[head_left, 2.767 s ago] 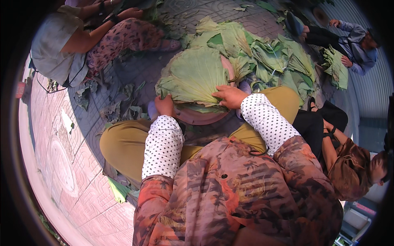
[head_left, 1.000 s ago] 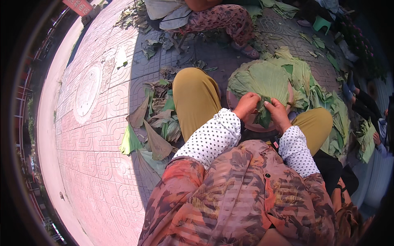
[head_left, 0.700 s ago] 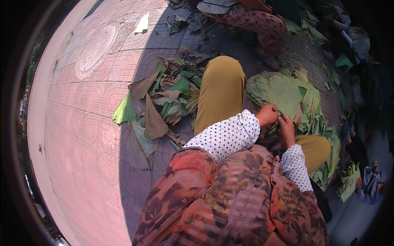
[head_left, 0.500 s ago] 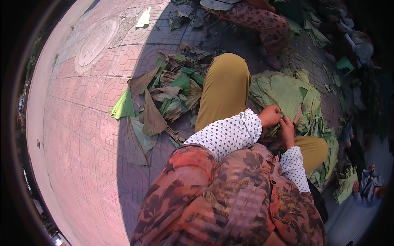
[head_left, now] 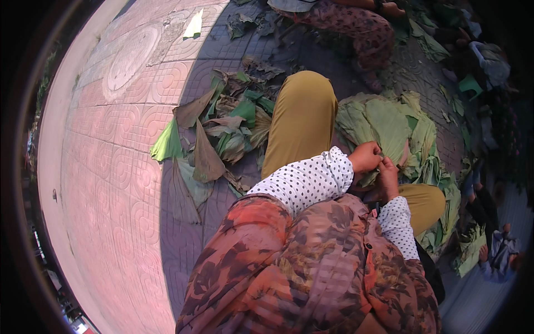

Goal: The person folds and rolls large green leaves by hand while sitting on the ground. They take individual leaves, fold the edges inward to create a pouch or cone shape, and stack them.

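Observation:
My left hand (head_left: pixel 365 157) and my right hand (head_left: pixel 387 177) meet in front of my lap, fingertips closed in a pinch and touching or nearly so. What is pinched between them is too small and hidden to make out. Just beyond the fingers lies a stack of large, folded, pale green leaves (head_left: pixel 382 123), wilted and ribbed. It spreads on to the right and down past my right knee (head_left: pixel 420 206). The lower part of the stack is hidden behind my hands and knee.
Left of my raised left knee (head_left: pixel 300 119) lies a loose heap of brown and green leaf scraps (head_left: pixel 236 119). A person in patterned trousers (head_left: pixel 356 33) sits ahead. More people and a green stool (head_left: pixel 470 86) are at the right. Sunlit paving (head_left: pixel 117 183) extends left.
My hands stay together in the same pinch, with barely any movement. The person ahead has shifted a hand to the right.

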A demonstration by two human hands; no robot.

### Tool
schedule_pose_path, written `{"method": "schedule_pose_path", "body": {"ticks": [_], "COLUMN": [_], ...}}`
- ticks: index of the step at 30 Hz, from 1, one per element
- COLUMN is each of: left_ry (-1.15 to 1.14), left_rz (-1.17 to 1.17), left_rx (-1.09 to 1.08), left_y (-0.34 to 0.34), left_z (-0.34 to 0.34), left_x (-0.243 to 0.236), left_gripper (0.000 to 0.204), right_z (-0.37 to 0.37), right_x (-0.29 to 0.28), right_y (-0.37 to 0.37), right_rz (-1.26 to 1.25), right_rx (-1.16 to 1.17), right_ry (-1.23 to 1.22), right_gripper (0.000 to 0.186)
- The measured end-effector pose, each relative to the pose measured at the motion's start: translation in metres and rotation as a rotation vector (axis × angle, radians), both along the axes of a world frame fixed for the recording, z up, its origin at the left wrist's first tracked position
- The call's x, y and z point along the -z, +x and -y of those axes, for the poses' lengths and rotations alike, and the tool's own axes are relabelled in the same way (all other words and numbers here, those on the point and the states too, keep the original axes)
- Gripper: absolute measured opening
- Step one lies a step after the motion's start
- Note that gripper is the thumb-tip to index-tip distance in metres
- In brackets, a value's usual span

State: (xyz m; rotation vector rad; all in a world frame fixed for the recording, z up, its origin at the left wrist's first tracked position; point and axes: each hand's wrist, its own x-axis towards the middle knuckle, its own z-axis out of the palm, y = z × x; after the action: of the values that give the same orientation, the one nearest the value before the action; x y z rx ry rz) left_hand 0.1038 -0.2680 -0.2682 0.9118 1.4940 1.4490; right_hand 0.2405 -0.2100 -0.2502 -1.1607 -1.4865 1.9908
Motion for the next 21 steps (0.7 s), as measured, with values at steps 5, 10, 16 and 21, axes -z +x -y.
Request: {"method": "schedule_pose_path", "body": {"ticks": [5,10,16,21], "left_ry": [-0.009,-0.135,-0.129,-0.148], "left_rz": [-0.001,0.244,0.322,0.309], "left_rx": [0.102,0.095,0.158,0.126], "left_y": [0.038,0.029,0.048,0.047], "left_z": [-0.033,-0.053,-0.07,-0.074], "left_x": [-0.037,-0.071,-0.128,-0.139], "left_gripper": [0.019,0.012,0.007,0.006], "right_z": [-0.039,-0.077,-0.097,-0.099], "right_x": [-0.034,-0.042,-0.072,-0.086], "right_y": [0.049,0.037,0.056,0.05], "right_rz": [0.173,0.143,0.127,0.021], "right_rx": [0.027,-0.118,-0.092,-0.073], "right_ry": [0.003,0.274,0.273,0.205], "right_gripper": [0.013,0.011,0.014,0.014]}}
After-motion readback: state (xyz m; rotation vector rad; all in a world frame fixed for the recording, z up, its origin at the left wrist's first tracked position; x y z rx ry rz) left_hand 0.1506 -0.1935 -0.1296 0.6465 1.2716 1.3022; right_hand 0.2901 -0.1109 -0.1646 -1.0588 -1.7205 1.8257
